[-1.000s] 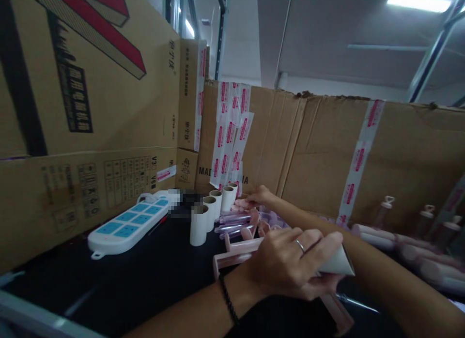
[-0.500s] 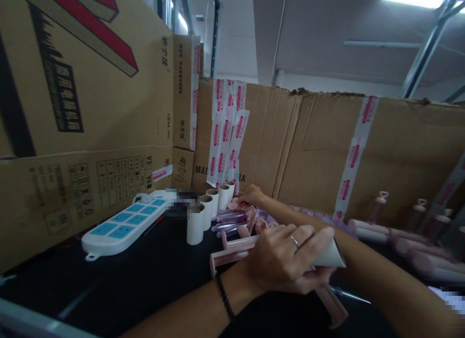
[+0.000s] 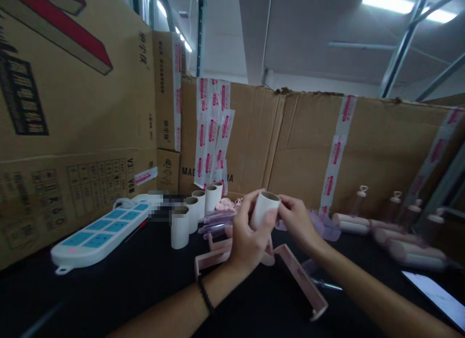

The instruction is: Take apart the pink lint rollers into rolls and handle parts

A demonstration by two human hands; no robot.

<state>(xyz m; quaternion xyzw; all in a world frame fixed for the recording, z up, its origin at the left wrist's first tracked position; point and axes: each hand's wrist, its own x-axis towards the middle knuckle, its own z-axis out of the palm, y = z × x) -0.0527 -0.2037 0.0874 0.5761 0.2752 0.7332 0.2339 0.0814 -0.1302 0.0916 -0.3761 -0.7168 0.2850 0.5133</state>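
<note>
My left hand [image 3: 247, 236] is wrapped round a white roll with a cardboard core [image 3: 262, 213], holding it tilted with its open end up. Against the right side of the roll's rim, the fingers of my right hand [image 3: 296, 219] are pinched together; what they hold, if anything, is hidden. Below the hands lies a long pink trough-shaped plastic piece [image 3: 301, 282]. Another pink piece [image 3: 212, 259] lies left of my left wrist. Small pink round parts [image 3: 227, 205] and clear purple plastic pieces [image 3: 218, 224] are heaped behind my left hand.
Several white rolls [image 3: 180, 231] stand in a row on the left, beside a white power strip with blue sockets [image 3: 98, 231]. Pink-and-white rollers with clear handles [image 3: 414, 253] lie at the right. A phone-like slab [image 3: 436, 297] is nearer. Cardboard walls [image 3: 305, 144] enclose the back and left.
My right hand has come back from the small pink parts to the roll. My left hand has turned the roll from lying sideways to open end up. The view has shifted slightly right.
</note>
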